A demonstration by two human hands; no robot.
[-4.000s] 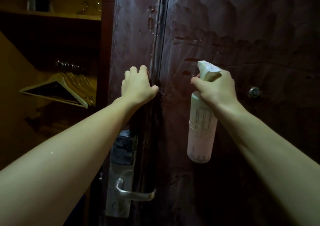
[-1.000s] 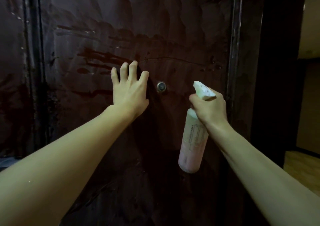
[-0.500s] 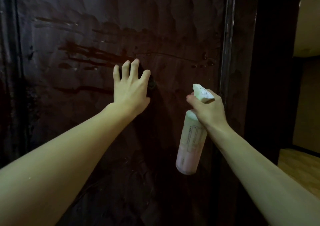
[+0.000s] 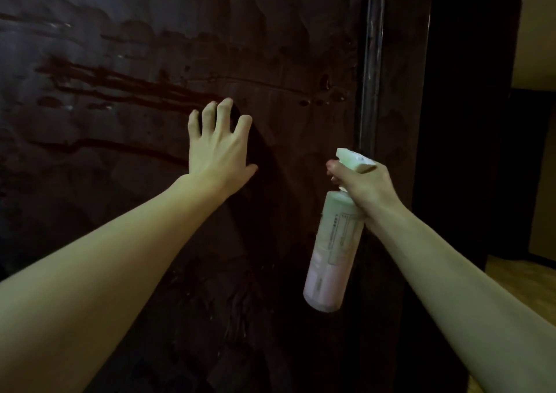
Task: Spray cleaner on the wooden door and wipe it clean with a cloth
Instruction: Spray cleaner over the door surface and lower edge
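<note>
The dark wooden door fills the view, with wet streaks and drips across its upper half. My left hand presses on the door at centre, fingers spread and slightly bent. A dark shape lies under and to the right of the hand; I cannot tell whether it is a cloth or a shadow. My right hand grips the neck and trigger of a pale spray bottle, held upright close to the door's right side, nozzle pointing left.
A vertical moulding runs down the door's right side, next to the dark frame. Beyond it are a beige wall and wooden floor at the right edge.
The view has shifted right since 4 s ago, away from the door handle. My left hand slid rightward over the peephole, now hidden. The bottle stays in my right hand, slightly lower.
</note>
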